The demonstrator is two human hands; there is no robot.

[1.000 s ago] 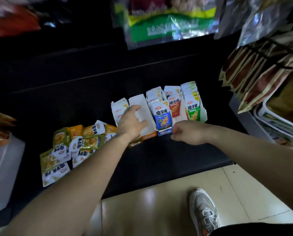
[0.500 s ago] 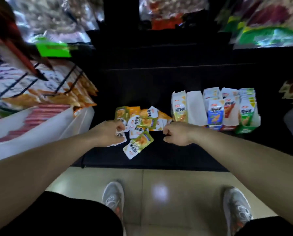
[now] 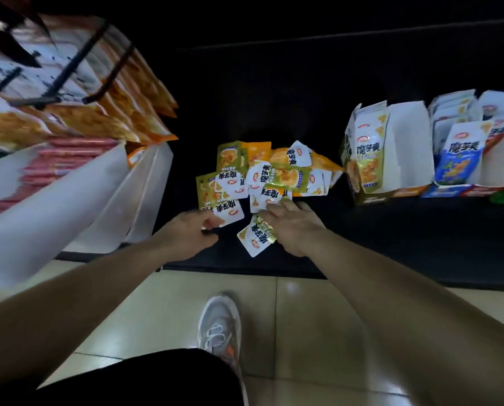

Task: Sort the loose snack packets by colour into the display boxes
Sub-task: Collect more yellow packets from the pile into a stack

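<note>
Left hand [image 3: 190,232] pinches a white-and-green foil snack packet [image 3: 230,213] at the loose green-and-orange heap [image 3: 277,174]. Right hand [image 3: 293,227] grips a crumpled green packet [image 3: 255,237]. Cardboard display boxes [image 3: 391,159] stand to the right, and a white plastic bin [image 3: 104,200] crowds the heap's left.

"魔芋爽" on olive packet [image 3: 369,167], blue packet [image 3: 461,158]

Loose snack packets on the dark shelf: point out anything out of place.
The loose packets lie in a jumbled, overlapping heap left of the display boxes, facing every way instead of standing filed. One crumpled packet sits apart, nearer the front edge of the shelf, against the right hand.
</note>
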